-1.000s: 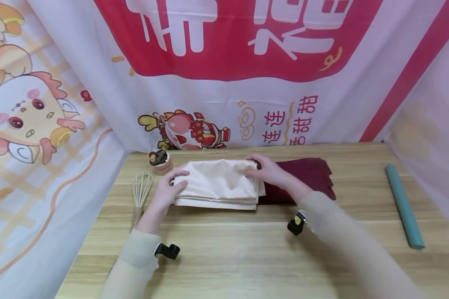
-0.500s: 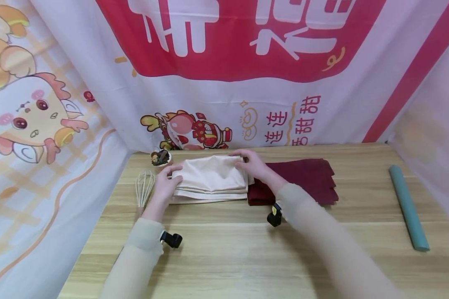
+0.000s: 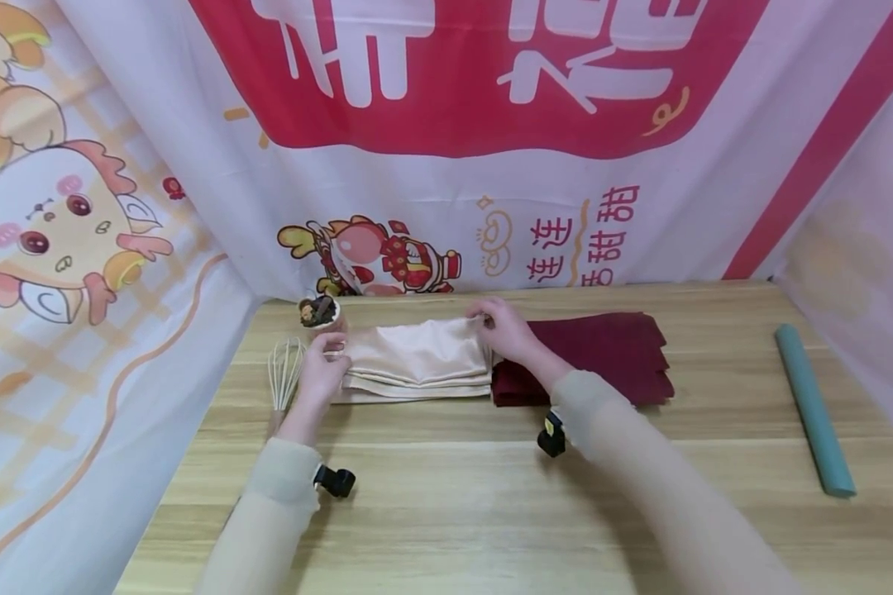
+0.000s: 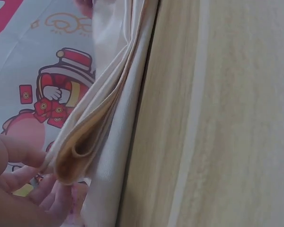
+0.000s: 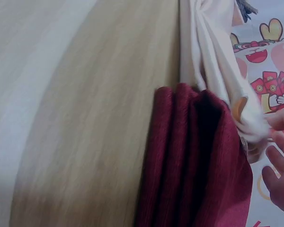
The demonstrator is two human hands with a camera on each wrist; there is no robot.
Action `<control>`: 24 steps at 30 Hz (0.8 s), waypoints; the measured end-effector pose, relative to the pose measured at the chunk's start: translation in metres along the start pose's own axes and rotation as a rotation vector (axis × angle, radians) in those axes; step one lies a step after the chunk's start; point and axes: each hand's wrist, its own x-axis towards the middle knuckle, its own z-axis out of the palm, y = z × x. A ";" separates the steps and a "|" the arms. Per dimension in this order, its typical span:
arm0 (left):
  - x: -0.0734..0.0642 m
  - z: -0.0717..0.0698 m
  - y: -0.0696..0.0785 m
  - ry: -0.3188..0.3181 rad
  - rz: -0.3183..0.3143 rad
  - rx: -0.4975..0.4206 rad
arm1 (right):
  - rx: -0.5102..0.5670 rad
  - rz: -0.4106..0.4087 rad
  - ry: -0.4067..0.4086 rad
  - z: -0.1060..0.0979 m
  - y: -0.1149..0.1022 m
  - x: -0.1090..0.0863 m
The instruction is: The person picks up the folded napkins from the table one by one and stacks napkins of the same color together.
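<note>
A folded cream cloth (image 3: 420, 355) lies near the back of the wooden table, its layers stacked and its top creased. My left hand (image 3: 320, 370) is at its left end; in the left wrist view the fingers (image 4: 23, 153) pinch the edge of the upper layers, above a flat lower layer. At the back right corner, my right hand (image 3: 508, 332) pinches the cloth between thumb and fingers, slightly blurred in the right wrist view. A folded burgundy cloth (image 3: 603, 351) sits directly to the right, partly under my right forearm, its layered fold (image 5: 194, 156) close against the cream cloth.
A small decorated cup (image 3: 320, 314) stands behind my left hand. The whisk (image 3: 286, 372) lies left of that hand, its handle partly hidden by my arm. A teal cylinder (image 3: 814, 409) lies at the far right. A printed curtain (image 3: 432, 182) borders the table (image 3: 446, 504) at the back.
The cream cloth has shifted left, uncovering more of the burgundy cloth. My right hand has moved left with it, and my left hand has moved slightly left. Lately the cream cloth's top has sunk lower.
</note>
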 end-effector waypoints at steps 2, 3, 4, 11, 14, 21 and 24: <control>-0.001 -0.003 0.000 0.005 0.013 0.044 | -0.035 -0.002 -0.006 -0.002 -0.001 -0.004; -0.003 -0.005 0.001 0.006 0.020 0.066 | -0.060 -0.009 -0.009 -0.002 0.000 -0.005; -0.004 -0.006 0.002 0.005 0.024 0.078 | -0.079 -0.024 -0.014 -0.002 0.000 -0.007; -0.019 -0.009 0.012 -0.004 0.170 0.185 | -0.172 -0.127 -0.035 -0.008 -0.004 -0.028; -0.025 -0.009 0.014 -0.023 0.244 0.227 | -0.253 -0.154 -0.009 -0.014 -0.007 -0.041; -0.044 -0.011 0.021 -0.126 0.303 0.256 | -0.312 -0.079 0.049 -0.033 -0.009 -0.071; -0.051 -0.012 0.021 -0.142 0.337 0.311 | -0.278 -0.059 0.045 -0.045 -0.004 -0.084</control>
